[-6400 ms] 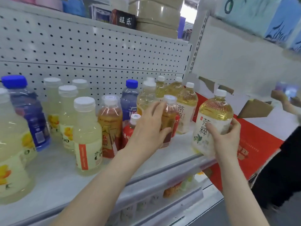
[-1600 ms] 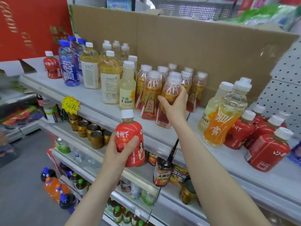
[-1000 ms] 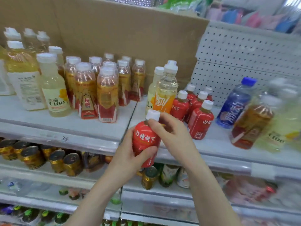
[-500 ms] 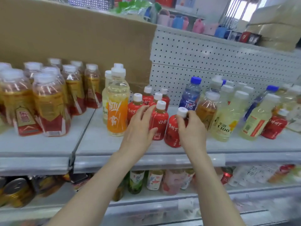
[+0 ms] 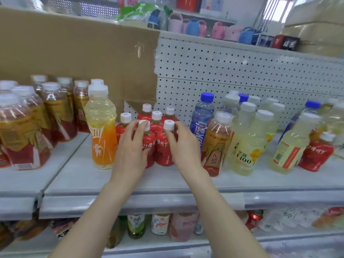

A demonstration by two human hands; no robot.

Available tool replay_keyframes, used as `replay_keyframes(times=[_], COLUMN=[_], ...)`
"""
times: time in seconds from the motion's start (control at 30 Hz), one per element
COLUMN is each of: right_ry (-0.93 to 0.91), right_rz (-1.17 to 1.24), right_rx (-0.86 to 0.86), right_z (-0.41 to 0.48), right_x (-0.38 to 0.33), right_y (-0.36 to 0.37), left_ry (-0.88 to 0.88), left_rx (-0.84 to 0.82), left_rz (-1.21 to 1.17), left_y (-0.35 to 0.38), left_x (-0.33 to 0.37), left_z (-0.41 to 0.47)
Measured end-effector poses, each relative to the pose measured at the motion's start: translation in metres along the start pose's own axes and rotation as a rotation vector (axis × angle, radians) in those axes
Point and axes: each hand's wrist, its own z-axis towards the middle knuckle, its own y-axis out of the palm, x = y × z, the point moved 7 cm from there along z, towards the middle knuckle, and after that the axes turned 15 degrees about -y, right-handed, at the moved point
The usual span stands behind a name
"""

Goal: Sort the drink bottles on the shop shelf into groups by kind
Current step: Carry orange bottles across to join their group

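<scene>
Red bottle [image 5: 163, 153], in the air a sec ago, now stands on the shelf [image 5: 130, 183], snug at 3 o'clock of its neighbour bottle [image 5: 150, 140], front row of the red group [image 5: 156, 118]. Right hand [image 5: 183, 148] fingers curl round its neck; left hand [image 5: 133, 148] wraps the neighbour. Reds nearly grouped, I reckon, tho a stray red [image 5: 316, 155] sits far off at 3 o'clock. All squat, glossy plastic w/ white caps.

Bright, soft light all over my view.
White glare comes from the window [image 5: 277, 10] in the upper right; the bottles [image 5: 333, 116] at the right edge look blurry and bent.
</scene>
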Motion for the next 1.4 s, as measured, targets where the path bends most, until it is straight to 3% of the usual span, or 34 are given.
replay_keyframes(times=[0.1,0.17,0.2,0.27,0.37,0.47,0.67,0.8,0.97,1.3,1.4], right_ry=[-0.224,-0.171,-0.081,0.090,0.146,0.111,0.131,0.136,0.107,0.086,0.088], right_rz=[-0.157,-0.202,-0.168,-0.028,0.116,0.126,0.075,0.049,0.058,0.064,0.069], right_rx=[0.442,0.661,0.664,0.491,0.268,0.262,0.305,0.312,0.287,0.279,0.290], right_z=[-0.027,-0.047,-0.049,-0.045,-0.043,-0.053,-0.080,-0.081,-0.082,-0.085,-0.085], right_x=[-0.011,0.007,0.023,0.057,0.074,0.079,0.100,0.109,0.116,0.122,0.122], right_y=[-0.065,-0.101,-0.109,-0.102,-0.084,-0.092,-0.138,-0.147,-0.145,-0.140,-0.139], left_ry=[-0.017,-0.027,-0.035,-0.059,-0.116,-0.018,0.081,0.132,0.047,-0.175,-0.207], left_rx=[0.018,0.029,0.032,0.026,0.087,0.231,-0.103,-0.095,-0.039,-0.260,-0.259], left_rz=[-0.011,-0.014,-0.016,-0.022,0.022,0.009,-0.224,-0.174,-0.059,-0.731,-0.815], left_y=[0.002,0.002,0.002,0.002,0.000,-0.006,0.055,0.091,0.116,0.107,0.101], left_x=[-0.002,-0.003,-0.003,-0.001,0.008,0.038,0.120,0.179,0.203,0.150,0.136], left_z=[0.000,0.000,0.000,-0.001,-0.005,-0.020,-0.012,0.013,0.040,-0.010,-0.017])
